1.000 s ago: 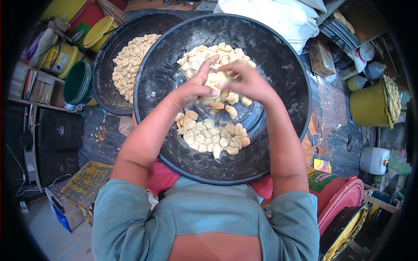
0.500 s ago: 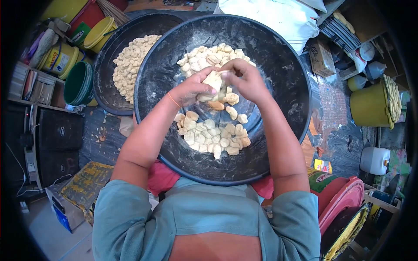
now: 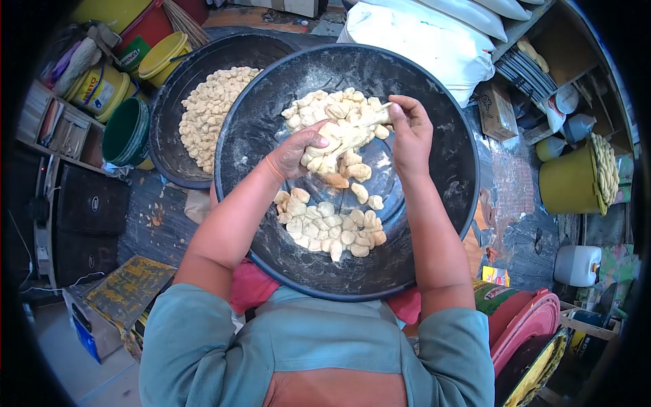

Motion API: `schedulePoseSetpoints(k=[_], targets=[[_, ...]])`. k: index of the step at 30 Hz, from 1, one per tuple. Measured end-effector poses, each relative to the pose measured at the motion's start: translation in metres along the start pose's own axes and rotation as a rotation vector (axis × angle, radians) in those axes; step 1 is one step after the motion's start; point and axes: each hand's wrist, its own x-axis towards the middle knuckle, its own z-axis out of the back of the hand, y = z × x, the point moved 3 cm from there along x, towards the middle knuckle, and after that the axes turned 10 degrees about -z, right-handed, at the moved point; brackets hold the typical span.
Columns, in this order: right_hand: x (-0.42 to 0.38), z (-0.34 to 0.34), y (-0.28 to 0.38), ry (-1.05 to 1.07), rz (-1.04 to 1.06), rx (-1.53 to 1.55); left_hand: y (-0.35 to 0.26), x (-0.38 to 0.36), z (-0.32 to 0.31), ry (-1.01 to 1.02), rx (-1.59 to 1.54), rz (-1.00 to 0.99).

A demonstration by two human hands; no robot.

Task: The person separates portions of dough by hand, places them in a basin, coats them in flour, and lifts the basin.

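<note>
A pale, dough-like lump [image 3: 344, 138] hangs between both hands over a large black basin [image 3: 271, 254]. My left hand [image 3: 296, 150] is closed round its left side, thumb on top. With thumb and fingertips, my right hand [image 3: 410, 132] pinches a stretched strand drawn out from the lump to the right. Behind the lump lies a heap of small pale pieces [image 3: 349, 102], partly hidden by it. Nearer my body, flattened round pieces [image 3: 332, 229] spread over the basin floor. A few loose pieces [image 3: 361, 192] lie between the two groups.
A second black basin [image 3: 166, 146] with many small pieces [image 3: 211, 112] stands at the left. White sacks [image 3: 420, 47] lie behind. Buckets, including a green one [image 3: 126, 132] and a yellow one [image 3: 573, 183], stand at both sides. A cardboard box [image 3: 497, 112] is at the right.
My right hand has moved right, away from my left hand, stretching the lump into a strand. More of the lump shows now. The whole view has shifted slightly.
</note>
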Motion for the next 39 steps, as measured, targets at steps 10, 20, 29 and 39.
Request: schedulePoseSetpoints(k=[10,20,29,39], targets=[[-0.022,-0.026,0.003,0.481,0.086,-0.589,0.008,0.003,0.003,-0.142,0.237,-0.119],[0.004,0.009,0.007,0.190,0.219,-0.884,0.004,0.003,0.003,-0.111,0.086,-0.078],[-0.003,-0.010,-0.008,0.223,-0.075,-0.341,-0.005,0.000,-0.017,0.011,0.044,-0.040],[-0.006,-0.007,0.002,0.387,0.075,-0.643,-0.005,0.003,-0.002,-0.077,-0.072,-0.138]])
